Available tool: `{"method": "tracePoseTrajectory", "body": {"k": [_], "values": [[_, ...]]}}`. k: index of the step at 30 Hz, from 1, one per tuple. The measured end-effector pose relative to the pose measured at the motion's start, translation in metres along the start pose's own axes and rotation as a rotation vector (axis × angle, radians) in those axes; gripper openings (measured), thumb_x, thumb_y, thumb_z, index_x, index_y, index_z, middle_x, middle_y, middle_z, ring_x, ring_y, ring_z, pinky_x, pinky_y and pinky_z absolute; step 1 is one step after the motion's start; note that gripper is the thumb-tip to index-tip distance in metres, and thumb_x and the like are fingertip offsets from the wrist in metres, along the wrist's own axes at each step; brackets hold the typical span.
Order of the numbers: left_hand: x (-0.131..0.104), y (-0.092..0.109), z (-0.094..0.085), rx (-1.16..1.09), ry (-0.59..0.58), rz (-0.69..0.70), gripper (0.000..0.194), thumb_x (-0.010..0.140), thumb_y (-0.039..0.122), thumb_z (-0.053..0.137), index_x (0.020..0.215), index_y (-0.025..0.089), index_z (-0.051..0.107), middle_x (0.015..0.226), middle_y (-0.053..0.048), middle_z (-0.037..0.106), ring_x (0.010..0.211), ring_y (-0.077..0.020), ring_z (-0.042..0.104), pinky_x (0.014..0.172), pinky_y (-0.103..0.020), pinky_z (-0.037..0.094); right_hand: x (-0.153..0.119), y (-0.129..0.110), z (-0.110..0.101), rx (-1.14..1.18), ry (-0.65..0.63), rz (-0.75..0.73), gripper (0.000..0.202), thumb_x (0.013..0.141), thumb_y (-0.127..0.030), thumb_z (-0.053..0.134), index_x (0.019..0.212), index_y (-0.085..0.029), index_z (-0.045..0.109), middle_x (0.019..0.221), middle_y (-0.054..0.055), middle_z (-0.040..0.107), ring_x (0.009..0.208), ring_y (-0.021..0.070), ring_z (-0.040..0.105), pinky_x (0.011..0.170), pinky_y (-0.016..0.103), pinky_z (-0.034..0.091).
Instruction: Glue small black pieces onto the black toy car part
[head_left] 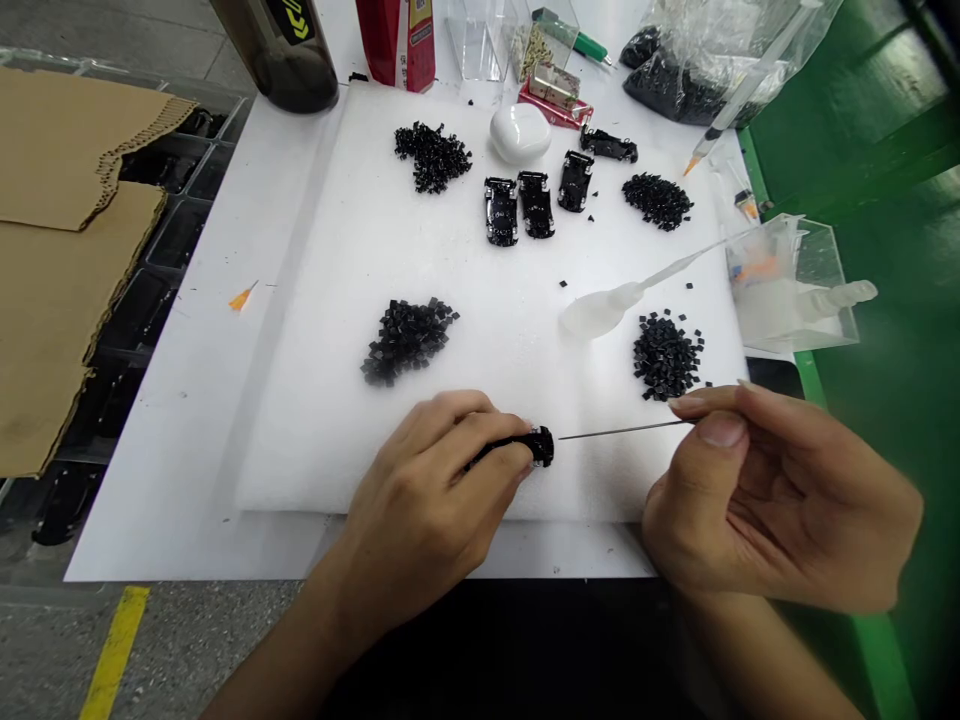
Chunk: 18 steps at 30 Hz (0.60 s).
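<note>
Two hands (427, 500); five black piles (407, 340).

A white tabletop (187, 400) carries a white foam pad (360, 260), a dark bottle (289, 50), a clear plastic box (795, 290) and an orange tip (241, 297).

Left hand (427, 490) comes in from bottom centre, palm down, knuckles up, forearm angled up and right. Fingers curl inward, thumb and fingertips (517, 452) pinched tight at the front in a closed grip. Right hand (772, 500) enters from the lower right, rolled so the palm faces left and toward the camera. Thumb (720, 428) pressed against the index finger in a fine pinch, tips pointing left; other fingers loosely curled behind. Hands near each other, not touching. Both wrists bare.
</note>
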<state>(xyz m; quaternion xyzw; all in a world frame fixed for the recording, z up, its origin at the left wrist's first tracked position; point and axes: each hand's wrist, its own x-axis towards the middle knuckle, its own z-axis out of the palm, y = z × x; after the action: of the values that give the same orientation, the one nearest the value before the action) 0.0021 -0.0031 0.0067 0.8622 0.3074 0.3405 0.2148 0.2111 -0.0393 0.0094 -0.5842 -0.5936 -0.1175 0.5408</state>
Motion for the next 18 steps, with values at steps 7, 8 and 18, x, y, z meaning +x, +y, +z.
{"method": "tracePoseTrajectory", "body": {"k": [7,8,18], "values": [[-0.0012,-0.0005,-0.0014,0.015,-0.017,0.02,0.016,0.092,0.007,0.072,0.107,0.012,0.072,0.117,-0.005,0.074,0.116,-0.0227,0.061,0.097,-0.041,0.055,0.0064,-0.0059,-0.0045,-0.017,-0.169,-0.066,0.036,0.095,-0.009,0.059,0.124,-0.028,0.066,0.088,0.003,0.069,0.072,0.0222,0.069,0.058,0.04,0.058],[-0.0009,-0.0004,-0.0013,0.017,-0.018,0.023,0.016,0.092,0.008,0.073,0.107,0.012,0.072,0.117,-0.005,0.074,0.116,-0.0226,0.062,0.097,-0.041,0.055,0.0066,-0.0058,-0.0039,-0.016,-0.167,-0.067,0.037,0.094,-0.008,0.059,0.124,-0.028,0.066,0.088,0.003,0.069,0.072,0.0219,0.07,0.059,0.04,0.058],[0.0018,0.0011,0.002,0.064,0.047,0.051,0.019,0.092,0.007,0.073,0.111,0.009,0.07,0.112,-0.006,0.076,0.105,-0.0221,0.065,0.087,-0.04,0.057,0.0054,-0.0027,0.0001,-0.005,-0.111,-0.086,0.045,0.092,-0.006,0.062,0.129,-0.029,0.067,0.092,0.003,0.068,0.071,0.0206,0.069,0.058,0.038,0.055]]}}
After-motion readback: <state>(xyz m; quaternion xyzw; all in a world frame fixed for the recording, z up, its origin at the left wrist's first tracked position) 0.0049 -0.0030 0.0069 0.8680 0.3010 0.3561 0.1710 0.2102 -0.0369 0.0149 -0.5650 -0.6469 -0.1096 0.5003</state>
